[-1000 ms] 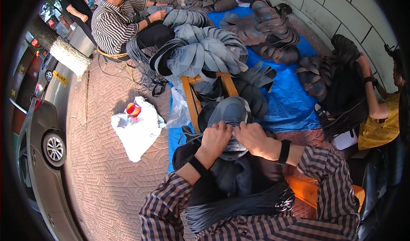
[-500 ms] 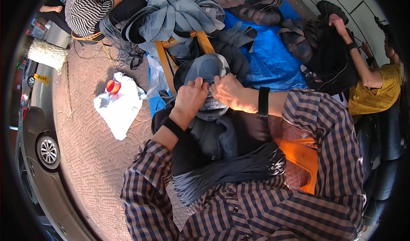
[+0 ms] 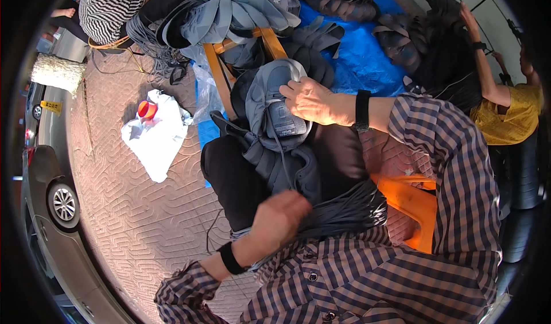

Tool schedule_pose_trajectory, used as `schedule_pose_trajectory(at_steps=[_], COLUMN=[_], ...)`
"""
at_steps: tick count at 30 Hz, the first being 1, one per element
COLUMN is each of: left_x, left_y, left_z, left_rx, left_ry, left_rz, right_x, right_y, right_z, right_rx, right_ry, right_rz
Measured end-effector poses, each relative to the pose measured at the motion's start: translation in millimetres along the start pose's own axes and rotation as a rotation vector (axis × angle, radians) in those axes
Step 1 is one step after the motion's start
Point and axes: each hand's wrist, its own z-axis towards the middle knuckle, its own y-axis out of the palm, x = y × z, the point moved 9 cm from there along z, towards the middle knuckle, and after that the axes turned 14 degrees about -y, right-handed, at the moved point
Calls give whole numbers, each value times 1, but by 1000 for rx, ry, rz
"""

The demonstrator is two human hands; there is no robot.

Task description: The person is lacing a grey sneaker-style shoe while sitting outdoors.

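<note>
A grey shoe upper (image 3: 274,103) lies on my lap with a lace hanging from it. My right hand (image 3: 313,100) grips its top edge, a black band on that wrist. My left hand (image 3: 281,215) is low near my chest, its fingers closed on a bundle of grey laces (image 3: 344,209) that lies across my lap. More grey uppers (image 3: 281,163) are stacked under the held one.
A wooden stool (image 3: 241,51) piled with grey uppers stands ahead on a blue tarp (image 3: 364,57). A white bag with a red cup (image 3: 154,132) lies on the paving at left. A person in stripes (image 3: 109,11) sits far left, another in yellow (image 3: 505,111) at right. A car (image 3: 51,203) is at left. An orange stool (image 3: 410,200) is under me.
My left hand has left the shoe upper and dropped down to the lace bundle on my lap. My right hand keeps hold of the upper. The camera has tilted nearer.
</note>
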Motion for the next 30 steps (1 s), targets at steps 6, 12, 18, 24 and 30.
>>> schedule_pose_trajectory(at_steps=[6,12,18,24,30], left_x=[-88,-88,-83,-67,-80], left_y=[-88,-73,-53,-46,-51], left_z=[68,131,154,156,159], left_rx=[583,537,444,275,308], left_ry=[-330,-160,-90,-77,-208], left_rz=[-123,421,715,930,924], right_x=[-96,-152,-71,-104,-78], right_y=[-50,-91,1,8,11], right_z=[6,-12,-23,9,-48], right_rx=[46,421,302,666,270], right_ry=[-228,-161,686,636,300], right_rz=[230,817,1886,2822,2339])
